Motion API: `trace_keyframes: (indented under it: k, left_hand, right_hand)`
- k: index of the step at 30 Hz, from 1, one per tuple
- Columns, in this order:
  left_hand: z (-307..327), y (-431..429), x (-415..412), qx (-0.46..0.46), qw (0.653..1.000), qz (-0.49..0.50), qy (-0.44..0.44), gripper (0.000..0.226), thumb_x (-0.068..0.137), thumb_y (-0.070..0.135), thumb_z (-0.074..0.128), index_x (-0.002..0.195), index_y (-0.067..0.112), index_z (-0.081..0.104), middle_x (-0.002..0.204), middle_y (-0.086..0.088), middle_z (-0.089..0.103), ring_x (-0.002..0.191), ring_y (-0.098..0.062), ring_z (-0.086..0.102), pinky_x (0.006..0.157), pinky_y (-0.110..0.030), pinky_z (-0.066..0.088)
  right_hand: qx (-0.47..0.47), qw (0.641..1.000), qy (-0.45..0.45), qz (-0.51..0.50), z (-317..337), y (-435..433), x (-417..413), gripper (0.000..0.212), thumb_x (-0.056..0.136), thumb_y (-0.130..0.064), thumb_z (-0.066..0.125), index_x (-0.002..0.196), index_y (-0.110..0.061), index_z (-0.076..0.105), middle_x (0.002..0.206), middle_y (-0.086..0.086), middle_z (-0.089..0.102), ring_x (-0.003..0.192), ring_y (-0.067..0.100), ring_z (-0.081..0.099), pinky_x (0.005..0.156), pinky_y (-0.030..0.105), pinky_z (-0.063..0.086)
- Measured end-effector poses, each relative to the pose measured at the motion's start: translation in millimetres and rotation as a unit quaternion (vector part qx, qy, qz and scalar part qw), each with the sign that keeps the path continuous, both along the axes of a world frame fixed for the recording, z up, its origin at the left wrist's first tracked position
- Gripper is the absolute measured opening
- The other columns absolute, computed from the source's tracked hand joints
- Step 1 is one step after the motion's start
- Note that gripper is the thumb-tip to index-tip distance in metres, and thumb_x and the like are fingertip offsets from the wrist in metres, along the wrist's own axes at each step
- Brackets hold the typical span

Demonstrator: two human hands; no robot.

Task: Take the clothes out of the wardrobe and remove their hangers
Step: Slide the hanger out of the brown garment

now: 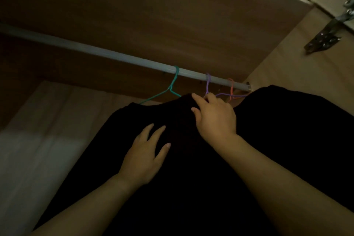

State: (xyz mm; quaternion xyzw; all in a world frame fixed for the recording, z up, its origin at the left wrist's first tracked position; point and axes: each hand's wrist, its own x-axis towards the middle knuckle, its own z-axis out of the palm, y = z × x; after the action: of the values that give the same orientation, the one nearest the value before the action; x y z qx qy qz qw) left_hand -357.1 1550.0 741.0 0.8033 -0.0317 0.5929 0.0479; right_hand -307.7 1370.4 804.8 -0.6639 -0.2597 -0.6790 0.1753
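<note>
Garment [182, 174] hung limp from the rail [95, 51] on a green hanger [168, 91]: soft, best lifted by the hook [176, 72]. Your left hand [142, 156] lay flat on it; whether your right hand [214, 119] gripped was unclear

- Rail [115, 56], running from 9 o'clock towards 3 o'clock: pale grey, plain.
- Hanger [173, 84] at the centre, just towards 12 o'clock: teal green.
- Second hanger [207, 84], next towards 3 o'clock: purple.
- Third hanger [232, 88], further towards 3 o'clock: orange-red.
- Garment [182, 178] at 6 o'clock: solid black, no pattern visible in the dim light.
- Second garment [297, 120] at 4 o'clock: also plain black.
- Top panel [153, 15] at 12 o'clock: dark brown with faint wood grain.
- Side wall [287, 59] at 2 o'clock: light tan.
- Hinge [325, 38] at 2 o'clock: silver-grey metal.
- Cloth [28, 149] at 8 o'clock: white with soft grey shading.
</note>
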Motion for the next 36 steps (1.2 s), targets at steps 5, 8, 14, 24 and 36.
trace_keyframes:
  k: [5, 8, 14, 24, 36]
  left_hand:
    - [-42.5, -0.1, 5.4, 0.028, 0.998, 0.053, -0.031, 0.057, 0.093, 0.059, 0.026, 0.146, 0.042, 0.014, 0.157, 0.005, 0.01, 0.144, -0.017, 0.008, 0.114, -0.033, 0.015]
    - [-75.6, -1.4, 4.2, 0.069, 0.993, 0.1, -0.008, 0.065, 0.084, 0.067, 0.009, 0.145, 0.046, 0.012, 0.157, 0.007, 0.008, 0.144, -0.015, 0.008, 0.114, -0.036, 0.013]
    - [-175.1, -10.9, -10.6, 0.123, 0.984, 0.088, 0.09, 0.066, 0.082, 0.066, 0.004, 0.144, 0.047, 0.015, 0.157, 0.006, 0.014, 0.144, -0.014, 0.009, 0.113, -0.042, 0.005]
    - [-383.4, -30.0, -73.6, 0.146, 0.948, -0.04, 0.279, 0.056, 0.091, 0.056, 0.024, 0.139, 0.032, 0.039, 0.144, -0.006, 0.044, 0.132, -0.028, 0.041, 0.102, -0.057, 0.035]
    - [-586.8, -122.1, -182.5, 0.076, 0.841, -0.236, 0.48, 0.059, 0.083, 0.055, 0.032, 0.126, 0.023, 0.057, 0.125, -0.004, 0.059, 0.112, -0.029, 0.057, 0.091, -0.048, 0.045]
  right_hand:
    - [-0.072, 0.996, 0.033, -0.027, -65.0, 2.4, 2.1, 0.056, 0.096, -0.05, 0.025, 0.147, -0.029, 0.016, 0.158, 0.001, -0.001, 0.144, 0.024, -0.003, 0.114, 0.043, -0.002]
    - [-0.108, 0.992, 0.029, -0.063, -123.2, 0.6, 6.4, 0.055, 0.095, -0.052, 0.024, 0.143, -0.027, 0.031, 0.156, 0.005, 0.015, 0.143, 0.025, 0.012, 0.113, 0.046, 0.005]
    - [-0.134, 0.979, 0.113, -0.105, -255.6, -21.0, 2.6, 0.056, 0.091, -0.054, 0.027, 0.133, -0.024, 0.049, 0.146, 0.007, 0.039, 0.134, 0.028, 0.036, 0.103, 0.049, 0.027]
    - [-0.235, 0.876, 0.411, -0.088, -477.9, -68.8, -89.2, 0.069, 0.09, -0.061, 0.005, 0.145, -0.026, 0.028, 0.152, 0.0, 0.027, 0.139, 0.02, 0.027, 0.113, 0.03, 0.004]
    - [-0.093, 0.771, 0.616, -0.132, -673.6, -164.3, -279.6, 0.058, 0.094, -0.05, 0.025, 0.139, -0.016, 0.041, 0.141, 0.012, 0.045, 0.129, 0.033, 0.043, 0.099, 0.047, 0.041]
